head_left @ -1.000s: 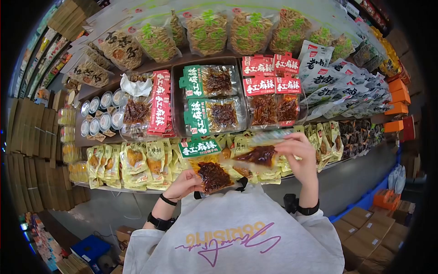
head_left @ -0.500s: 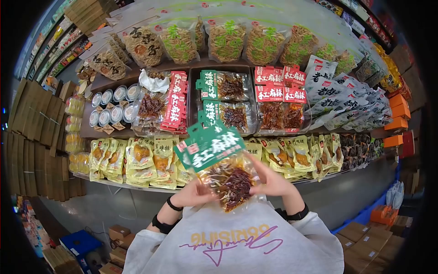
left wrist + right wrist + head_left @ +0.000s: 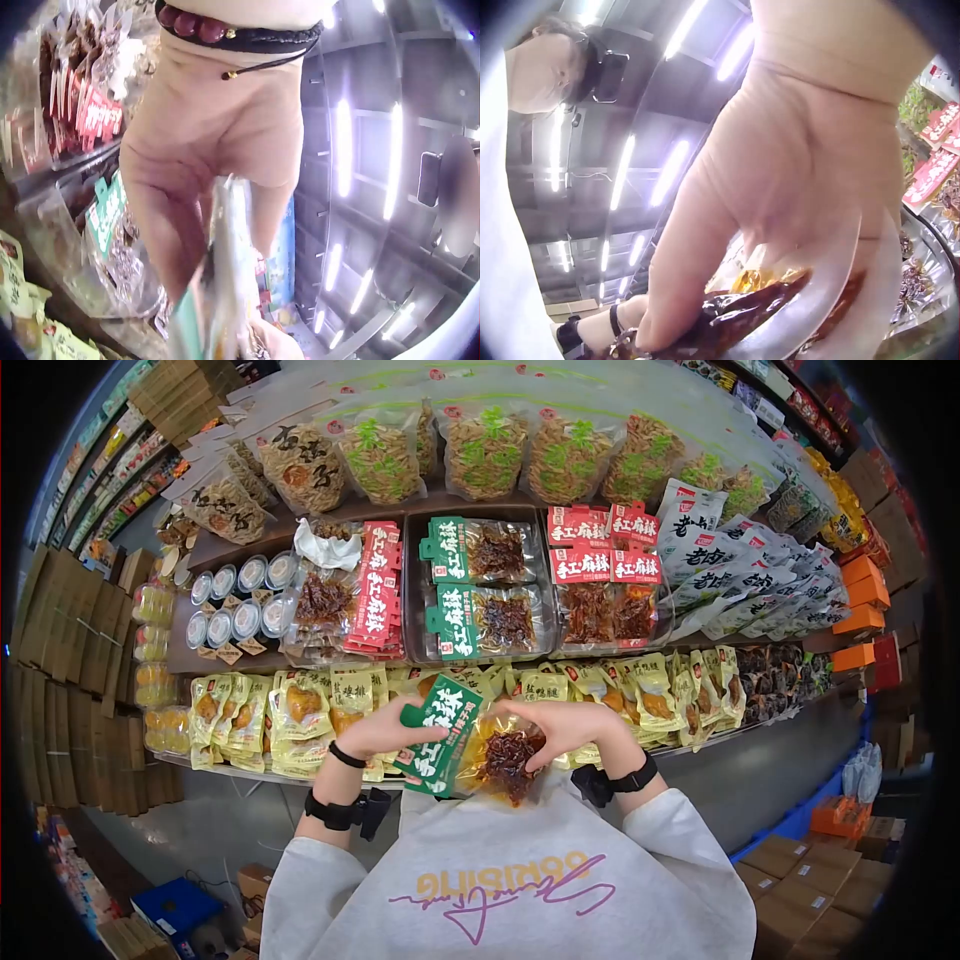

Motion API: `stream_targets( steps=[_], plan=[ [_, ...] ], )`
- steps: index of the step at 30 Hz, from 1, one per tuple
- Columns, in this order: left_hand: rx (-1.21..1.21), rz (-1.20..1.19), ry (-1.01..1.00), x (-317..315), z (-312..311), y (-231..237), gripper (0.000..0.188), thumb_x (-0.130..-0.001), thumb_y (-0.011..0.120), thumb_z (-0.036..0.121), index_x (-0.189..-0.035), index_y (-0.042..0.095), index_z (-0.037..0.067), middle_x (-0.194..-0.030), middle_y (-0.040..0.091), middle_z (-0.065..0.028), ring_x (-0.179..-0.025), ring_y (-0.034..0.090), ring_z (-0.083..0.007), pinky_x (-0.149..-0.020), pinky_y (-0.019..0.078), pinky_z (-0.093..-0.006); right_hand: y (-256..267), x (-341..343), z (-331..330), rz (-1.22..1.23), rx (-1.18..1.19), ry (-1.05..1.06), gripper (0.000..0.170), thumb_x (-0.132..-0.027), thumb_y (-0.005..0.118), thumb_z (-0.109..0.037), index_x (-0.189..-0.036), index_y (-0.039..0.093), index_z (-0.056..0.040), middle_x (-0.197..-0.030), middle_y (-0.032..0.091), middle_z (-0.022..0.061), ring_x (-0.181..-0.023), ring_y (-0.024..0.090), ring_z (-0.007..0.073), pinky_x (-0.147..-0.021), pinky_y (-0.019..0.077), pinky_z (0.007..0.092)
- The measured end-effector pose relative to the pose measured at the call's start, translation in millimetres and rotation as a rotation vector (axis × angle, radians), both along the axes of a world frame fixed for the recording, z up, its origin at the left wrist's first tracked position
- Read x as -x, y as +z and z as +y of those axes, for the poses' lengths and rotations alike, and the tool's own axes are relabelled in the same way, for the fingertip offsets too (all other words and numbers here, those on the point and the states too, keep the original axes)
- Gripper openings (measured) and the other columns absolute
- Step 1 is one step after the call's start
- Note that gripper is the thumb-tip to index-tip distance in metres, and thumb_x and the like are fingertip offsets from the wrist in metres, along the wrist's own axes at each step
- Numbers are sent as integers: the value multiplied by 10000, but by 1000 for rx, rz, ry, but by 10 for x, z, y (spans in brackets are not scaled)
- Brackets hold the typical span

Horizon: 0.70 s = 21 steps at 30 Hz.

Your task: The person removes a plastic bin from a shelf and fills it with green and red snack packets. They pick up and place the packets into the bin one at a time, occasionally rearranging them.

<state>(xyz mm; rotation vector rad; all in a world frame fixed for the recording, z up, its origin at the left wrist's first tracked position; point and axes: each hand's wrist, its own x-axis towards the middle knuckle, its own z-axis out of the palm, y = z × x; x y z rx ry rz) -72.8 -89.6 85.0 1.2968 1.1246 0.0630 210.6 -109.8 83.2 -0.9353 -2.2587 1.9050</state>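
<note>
Green-headed clear packets (image 3: 438,732) of dark red-brown food are held together in front of the shirt. My left hand (image 3: 385,728) grips their green card end, thumb across the front. At the other end my right hand (image 3: 568,728) holds the clear plastic, its thumb on the dark filling. The left wrist view catches the packets edge-on (image 3: 229,262) between thumb and fingers of that hand. In the right wrist view, plastic edges and glossy dark filling (image 3: 742,311) show within the right hand's grasp. Beyond lies a tray (image 3: 480,658) with similar green-headed packets.
Red-headed packets lie left (image 3: 375,595) and right (image 3: 585,565) of that tray. Yellow pouches (image 3: 300,705) line the front shelf. Small lidded tubs (image 3: 245,620) sit at left, white-grey bags (image 3: 715,575) at right, and bags of tan snacks (image 3: 487,455) stand behind.
A second ago each hand held its own packet apart. The packets came together in front of the shirt, then turned, and the left hand moved to the green card end.
</note>
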Motion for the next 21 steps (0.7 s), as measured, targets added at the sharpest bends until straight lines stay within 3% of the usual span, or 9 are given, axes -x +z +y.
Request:
stream_targets(
  steps=[2, 5, 8, 9, 13, 16, 17, 19, 21],
  plan=[
    [85, -78, 53, 60, -61, -307, 229, -825, 685, 178, -966, 642, 3, -835, 662, 1, -701, 582, -58, -605, 471, -204, -282, -106, -33, 2, -142, -24, 773, -701, 757, -105, -1343, 326, -84, -1153, 552, 125, -975, 571, 229, -803, 478, 320],
    [168, -262, 282, 156, -440, -734, 215, -825, 683, 164, -974, 643, 13, -872, 668, -18, -761, 599, -70, -651, 484, -226, -482, -235, -220, 263, 450, -606, 717, -712, 771, -86, -1311, 377, -82, -1072, 560, 73, -888, 576, 144, -746, 489, 304],
    [251, -396, 521, 148, -803, -927, 266, -806, 694, 112, -1036, 610, 9, -917, 661, -18, -784, 605, -84, -707, 489, -228, -735, -232, -549, 249, 561, -720, 721, -718, 724, 28, -1327, 349, -72, -1080, 561, 60, -996, 564, 142, -839, 484, 289],
    [285, -389, 521, 144, -839, -888, 295, -802, 694, 101, -1063, 592, 11, -934, 656, -19, -798, 606, -88, -712, 492, -231, -852, -128, -652, 223, 395, -794, 751, -728, 712, 34, -1348, 302, -80, -1124, 513, 57, -1030, 529, 128, -857, 471, 284],
    [469, -557, 343, 309, -732, -778, 327, -820, 670, 112, -1113, 554, 25, -978, 639, -24, -866, 601, -97, -742, 494, -241, -913, 14, -720, 247, 436, -959, 843, -730, 708, 36, -1397, 209, -89, -1215, 462, 67, -1067, 507, 133, -886, 455, 297],
    [609, -551, 820, 36, -666, -657, 284, -886, 599, 200, -1106, 552, 28, -954, 620, -23, -842, 575, -88, -713, 473, -245, -803, 37, -649, 118, 257, -880, 893, -726, 714, 30, -1423, 168, -89, -1297, 411, 93, -1126, 475, 158, -927, 434, 309],
    [609, -551, 821, -43, -582, -719, 284, -886, 599, 200, -1106, 552, 28, -954, 620, -23, -842, 575, -88, -713, 473, -245, -870, 28, -597, 317, 517, -926, 935, -710, 731, 13, -1434, 145, -78, -1376, 335, 127, -1212, 409, 192, -981, 397, 333],
    [56, -288, 815, -186, -413, -893, 284, -890, 597, 199, -1108, 554, 22, -943, 628, -23, -808, 573, -82, -697, 472, -244, -903, -11, -340, 337, 311, -993, 942, -711, 750, -55, -1430, 142, -60, -1384, 320, 147, -1213, 410, 207, -993, 380, 335],
    [-204, -255, 727, -367, 11, -645, 216, -866, 623, 134, -1038, 586, 9, -881, 636, -3, -745, 570, -65, -669, 466, -227, -890, -91, 37, 322, -11, -1086, 941, -710, 768, -138, -1419, 158, -32, -1380, 330, 174, -1236, 390, 239, -1025, 336, 347]
  ],
)
